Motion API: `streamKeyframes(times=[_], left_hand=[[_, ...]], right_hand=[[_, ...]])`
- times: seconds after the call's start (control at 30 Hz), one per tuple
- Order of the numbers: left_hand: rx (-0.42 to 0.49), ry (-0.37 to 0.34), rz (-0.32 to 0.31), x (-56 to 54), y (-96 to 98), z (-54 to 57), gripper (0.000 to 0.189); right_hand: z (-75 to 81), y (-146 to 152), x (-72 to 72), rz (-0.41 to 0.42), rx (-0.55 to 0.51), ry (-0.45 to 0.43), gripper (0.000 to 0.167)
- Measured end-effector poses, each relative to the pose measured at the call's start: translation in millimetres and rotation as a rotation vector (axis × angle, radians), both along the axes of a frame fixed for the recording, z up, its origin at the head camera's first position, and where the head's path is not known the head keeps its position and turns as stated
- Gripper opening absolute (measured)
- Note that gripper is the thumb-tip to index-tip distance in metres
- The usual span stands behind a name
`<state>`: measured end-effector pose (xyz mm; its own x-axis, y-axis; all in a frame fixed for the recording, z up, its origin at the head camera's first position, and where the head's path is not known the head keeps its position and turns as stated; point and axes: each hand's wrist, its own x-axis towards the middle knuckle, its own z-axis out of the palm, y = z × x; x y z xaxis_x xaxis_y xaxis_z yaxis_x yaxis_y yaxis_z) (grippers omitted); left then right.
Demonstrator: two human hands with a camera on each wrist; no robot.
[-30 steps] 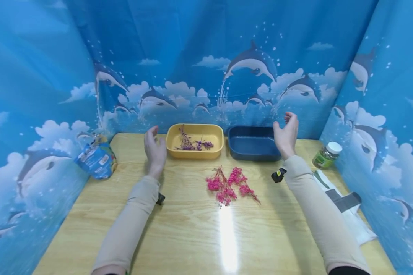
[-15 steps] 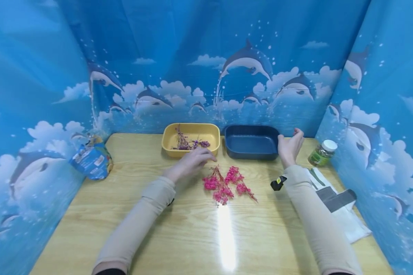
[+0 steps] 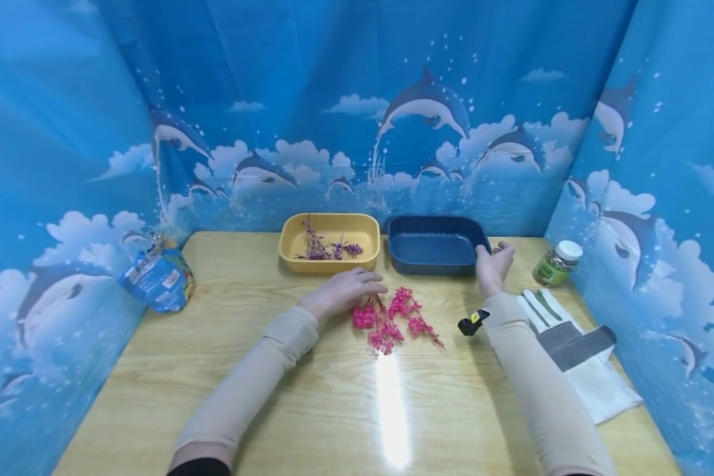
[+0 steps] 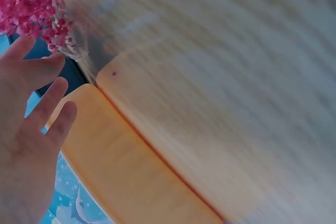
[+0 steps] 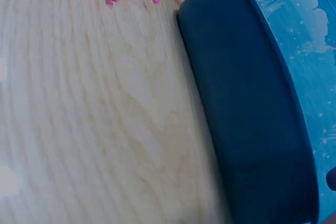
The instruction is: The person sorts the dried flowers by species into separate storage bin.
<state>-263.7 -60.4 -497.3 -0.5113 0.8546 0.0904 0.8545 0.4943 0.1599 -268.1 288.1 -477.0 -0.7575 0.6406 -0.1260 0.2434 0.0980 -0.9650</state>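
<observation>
Two sprigs of small pink dried flowers (image 3: 382,325) lie on the wooden table in front of two dishes. My left hand (image 3: 346,291) is over the stem end of the left sprig. In the left wrist view its fingers are spread and slightly bent, close to the pink blossoms (image 4: 31,6). At the right end of the navy blue rectangular dish (image 3: 437,268) is my right hand (image 3: 492,270), its thumb overlapping the rim and its other fingers loosely bent outside. The right wrist view shows mostly the dish's outer side (image 5: 241,93); most of that hand is hidden there.
Left of the navy dish stands a yellow dish (image 3: 330,266) holding purple dried flower sprigs (image 3: 315,248). A jar with a white lid (image 3: 558,263) and white-grey gloves (image 3: 577,350) are at the right. A blue bag (image 3: 160,279) stands at the left, against the dolphin curtain.
My left hand has moved right from beside the yellow dish to the pink flower stems. My right hand has come down to the navy dish's right end.
</observation>
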Motion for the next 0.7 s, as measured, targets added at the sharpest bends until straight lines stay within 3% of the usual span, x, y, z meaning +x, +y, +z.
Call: streamKeyframes(times=[0.2,0.3,0.53,0.7], left_hand=[[0.020,0.133,-0.033,-0.5,1.0,-5.2,0.036],[0.029,0.160,-0.023,-0.4,1.2,-5.2,0.031],[0.027,0.033,0.090,3.7,-5.4,0.6,0.028],[0.074,0.040,0.116,4.1,-13.7,5.9,0.017]], right_hand=[[-6.1,-3.4,-1.3,0.021,-0.065,-0.002,0.060],[-6.3,-3.3,-1.4,0.042,-0.080,-0.019,0.061],[-9.8,-1.9,-1.7,0.065,-0.119,-0.047,0.059],[-11.3,-1.0,-1.6,0.056,-0.121,-0.033,0.055]])
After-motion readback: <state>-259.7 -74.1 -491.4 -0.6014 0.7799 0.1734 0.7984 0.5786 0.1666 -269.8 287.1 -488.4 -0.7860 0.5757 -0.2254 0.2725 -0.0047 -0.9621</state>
